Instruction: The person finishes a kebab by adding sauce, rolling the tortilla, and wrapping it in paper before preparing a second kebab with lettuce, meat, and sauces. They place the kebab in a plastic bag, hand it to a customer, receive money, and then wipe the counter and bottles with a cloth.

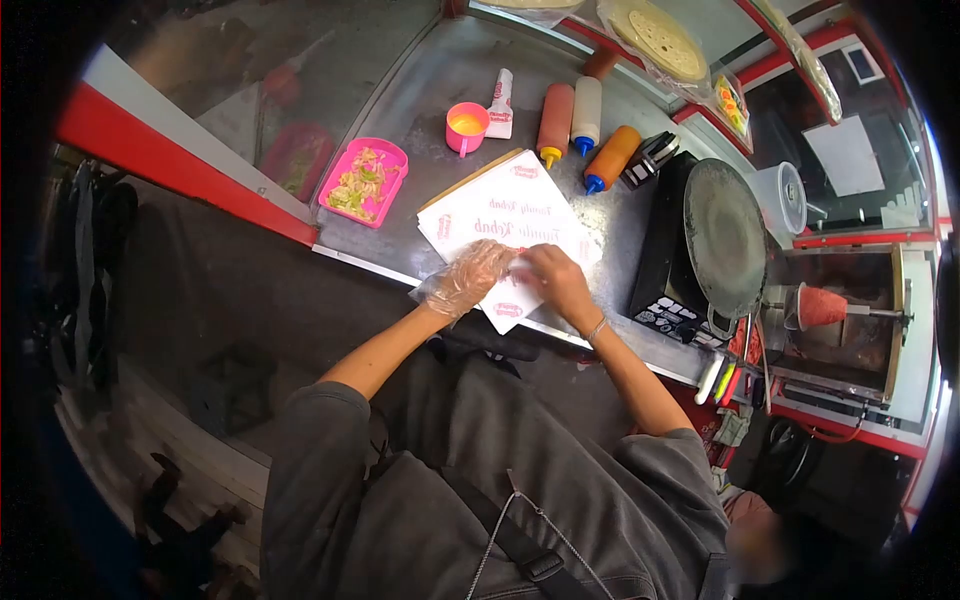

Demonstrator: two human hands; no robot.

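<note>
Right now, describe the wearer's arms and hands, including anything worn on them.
The left hand wears a loose, clear plastic glove. The right hand is gloveless, with a thin, light band at the wrist. Dark grey sleeves end near the elbows.

A stack of white paper sheets, printed with red lettering and logos, is laid flat at the front edge of the metal bench. The sheets are slightly fanned, a brown layer is exposed along the far-left side, and one corner is projected past the bench's front edge.
</note>
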